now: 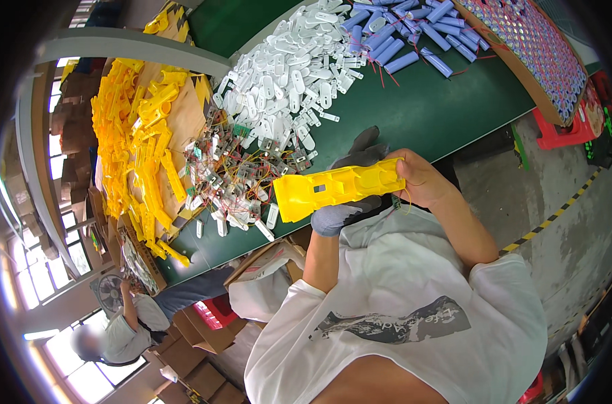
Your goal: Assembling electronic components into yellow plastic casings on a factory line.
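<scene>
I hold a long yellow plastic housing point(360, 183) in front of my body, its hollow ribbed inside facing up and a small rectangular cutout showing near the middle. My left hand point(336, 217), in a grey glove, wraps it from underneath, with dark glove fingers reaching past its far side. At the right end my bare right hand point(424, 182) closes on the housing; its fingertips are partly hidden. A thin yellow wire hangs beside the right hand. Nearest to the housing's left end lies a heap of small circuit boards with wires point(242, 168).
White plastic pieces point(285, 74) are heaped on the green table point(387, 111). Behind them lie blue cylindrical battery cells point(413, 34). More yellow housings point(141, 148) pile up at left. A box of upright cells point(535, 54) overhangs the right. Another person point(120, 326) sits at lower left.
</scene>
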The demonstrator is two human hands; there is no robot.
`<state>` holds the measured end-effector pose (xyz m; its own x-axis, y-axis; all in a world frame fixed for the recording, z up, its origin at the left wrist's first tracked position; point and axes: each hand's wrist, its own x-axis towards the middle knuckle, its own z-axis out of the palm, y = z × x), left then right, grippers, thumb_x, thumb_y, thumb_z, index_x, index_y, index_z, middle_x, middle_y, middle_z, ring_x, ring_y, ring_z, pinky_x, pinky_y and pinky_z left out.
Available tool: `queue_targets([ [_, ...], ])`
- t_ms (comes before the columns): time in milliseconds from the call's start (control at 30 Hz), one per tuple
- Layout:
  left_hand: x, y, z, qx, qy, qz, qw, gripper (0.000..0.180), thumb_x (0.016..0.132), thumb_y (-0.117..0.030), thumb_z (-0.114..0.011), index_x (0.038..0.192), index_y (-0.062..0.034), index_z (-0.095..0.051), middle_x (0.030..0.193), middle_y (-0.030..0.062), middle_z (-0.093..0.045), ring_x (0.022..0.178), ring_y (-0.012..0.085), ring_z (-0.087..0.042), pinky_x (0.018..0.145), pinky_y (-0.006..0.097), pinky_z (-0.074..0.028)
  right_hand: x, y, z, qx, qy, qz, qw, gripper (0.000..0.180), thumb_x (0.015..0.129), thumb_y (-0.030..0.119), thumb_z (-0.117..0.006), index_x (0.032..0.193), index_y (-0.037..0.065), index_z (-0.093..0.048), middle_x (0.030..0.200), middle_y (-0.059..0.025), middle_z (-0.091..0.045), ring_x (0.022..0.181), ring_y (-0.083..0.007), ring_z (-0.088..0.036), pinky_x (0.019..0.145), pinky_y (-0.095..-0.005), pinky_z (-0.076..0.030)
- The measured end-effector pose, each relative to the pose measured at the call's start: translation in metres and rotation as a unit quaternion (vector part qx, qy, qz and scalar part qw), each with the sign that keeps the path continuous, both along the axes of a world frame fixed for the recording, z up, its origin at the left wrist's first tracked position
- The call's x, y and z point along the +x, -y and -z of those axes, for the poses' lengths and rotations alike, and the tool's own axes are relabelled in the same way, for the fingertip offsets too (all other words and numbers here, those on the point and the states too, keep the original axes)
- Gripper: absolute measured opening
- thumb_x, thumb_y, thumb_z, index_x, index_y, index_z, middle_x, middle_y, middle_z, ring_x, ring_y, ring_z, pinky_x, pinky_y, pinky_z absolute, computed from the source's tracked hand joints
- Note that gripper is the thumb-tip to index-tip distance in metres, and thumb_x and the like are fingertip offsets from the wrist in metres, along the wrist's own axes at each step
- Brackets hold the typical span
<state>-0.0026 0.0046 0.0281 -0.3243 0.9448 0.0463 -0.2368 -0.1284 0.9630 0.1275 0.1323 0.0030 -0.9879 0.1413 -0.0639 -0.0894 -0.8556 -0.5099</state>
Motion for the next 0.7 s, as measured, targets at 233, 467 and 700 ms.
queue_targets([
  [233,-0.015,0.000,0.044,-0.027,0.015,-0.135,0.990,0.076,0.061,-0.014,-0.085,0.127,-0.0040,-0.050,0.121,0.0127,-0.059,0.110,0.0263,-0.059,0.097,0.039,-0.047,-0.009,0.004,0.015,-0.044,-0.009,0.000,0.999,0.063,0.087,0.050,-0.064,0.124,0.000,-0.053,0.118,-0.0094,-0.062,0.098,-0.0169,-0.064,0.083,-0.0277,-0.053],
  [467,-0.015,-0.007,0.008,0.073,0.111,-0.153,0.979,0.062,0.079,-0.003,-0.064,0.136,0.0026,-0.039,0.122,0.0192,-0.058,0.110,0.0306,-0.060,0.096,0.041,-0.046,0.008,-0.027,-0.023,0.301,0.050,0.016,0.952,0.030,0.086,0.029,-0.069,0.096,0.000,-0.067,0.083,-0.0055,-0.069,0.073,-0.0124,-0.063,0.072,-0.0256,-0.052],
  [700,-0.037,-0.004,-0.033,0.074,0.097,-0.184,0.975,0.062,0.091,-0.018,-0.054,0.144,0.0001,-0.028,0.127,0.0294,-0.054,0.109,0.0377,-0.059,0.093,0.045,-0.047,0.026,-0.038,-0.024,0.507,0.017,0.151,0.848,0.014,0.080,0.013,-0.073,0.086,0.002,-0.069,0.074,-0.0026,-0.067,0.067,-0.0080,-0.059,0.061,-0.0220,-0.044],
])
